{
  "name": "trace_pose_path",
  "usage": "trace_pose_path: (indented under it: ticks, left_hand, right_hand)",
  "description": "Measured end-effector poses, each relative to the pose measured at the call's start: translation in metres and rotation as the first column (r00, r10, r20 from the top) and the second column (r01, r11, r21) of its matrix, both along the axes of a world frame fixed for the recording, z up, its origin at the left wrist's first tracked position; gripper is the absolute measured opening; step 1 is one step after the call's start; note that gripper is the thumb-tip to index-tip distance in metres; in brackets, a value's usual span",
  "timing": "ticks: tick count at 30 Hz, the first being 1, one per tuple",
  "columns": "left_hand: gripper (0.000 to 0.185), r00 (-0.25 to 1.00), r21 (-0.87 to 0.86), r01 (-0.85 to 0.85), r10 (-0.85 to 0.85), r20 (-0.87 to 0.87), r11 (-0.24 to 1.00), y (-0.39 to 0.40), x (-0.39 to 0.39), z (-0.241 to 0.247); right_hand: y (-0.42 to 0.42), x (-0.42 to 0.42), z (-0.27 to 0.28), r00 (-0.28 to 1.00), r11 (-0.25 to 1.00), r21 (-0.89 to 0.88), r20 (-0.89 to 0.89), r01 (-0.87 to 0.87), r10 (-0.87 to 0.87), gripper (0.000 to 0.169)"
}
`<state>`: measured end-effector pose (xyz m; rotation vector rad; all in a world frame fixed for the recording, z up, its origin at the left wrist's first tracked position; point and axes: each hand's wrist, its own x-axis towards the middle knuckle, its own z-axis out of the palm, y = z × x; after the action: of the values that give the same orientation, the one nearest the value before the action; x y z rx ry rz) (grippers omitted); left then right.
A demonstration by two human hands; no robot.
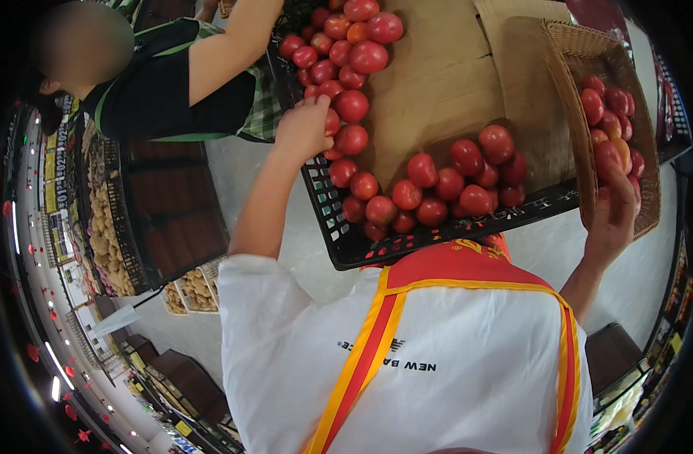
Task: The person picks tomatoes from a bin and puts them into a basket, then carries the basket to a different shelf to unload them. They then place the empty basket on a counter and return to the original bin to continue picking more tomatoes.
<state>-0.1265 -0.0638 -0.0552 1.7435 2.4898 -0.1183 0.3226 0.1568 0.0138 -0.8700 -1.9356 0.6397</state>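
My left hand [304, 128] reaches over the left side of a black plastic crate [346, 249]. Its fingers curl around a red tomato [331, 122] among others along that side. At the right, my right hand [614, 213] is inside a brown wicker basket [568, 102], its fingers against a red tomato [607, 154] at the near end of a small pile. The underside of that tomato is hidden by the fingers. More tomatoes [431, 211] are heaped along the crate's near edge. Brown cardboard [437, 85] lines the crate's middle.
Another person [221, 62] in a green checked apron stands close on the left, an arm reaching toward the crate's far end. Potatoes fill a display bin [109, 238] and white crates [196, 290] beyond the floor [255, 198]. A dark stand [613, 357] is at lower right.
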Motion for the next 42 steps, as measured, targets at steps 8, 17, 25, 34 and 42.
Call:
trace_pose_path:
  ticks: [8, 17, 25, 34, 42]
  left_hand:
    - [0.051, -0.585, -0.226, -0.458, -0.1, 0.805, 0.86, -0.008, 0.095, 0.014]
    - [0.045, -0.355, -0.27, -0.592, 0.055, 0.933, 0.759, 0.022, 0.198, 0.04]
    - [0.043, 0.213, 0.377, -0.472, -0.312, 0.926, 0.797, 0.027, 0.208, 0.044]
    - [0.057, 0.132, 0.341, -0.456, -0.316, 0.939, 0.822, 0.028, 0.211, 0.039]
    - [0.059, 0.297, 0.4, -0.384, -0.299, 0.907, 0.832, 0.028, 0.214, 0.032]
  right_hand:
    - [-0.056, -0.084, -0.008, 0.773, 0.751, -0.25, 0.014, -0.611, 0.634, 0.033]
    - [-0.078, -0.119, -0.041, 0.596, 0.366, -0.53, -0.367, -0.765, 0.715, 0.067]
    - [-0.075, -0.09, -0.044, 0.593, 0.252, -0.546, -0.646, -0.799, 0.48, 0.061]
    - [-0.073, -0.089, -0.045, 0.665, 0.262, -0.616, -0.634, -0.743, 0.395, 0.051]
    - [-0.071, -0.085, -0.047, 0.707, 0.244, -0.669, -0.614, -0.702, 0.351, 0.045]
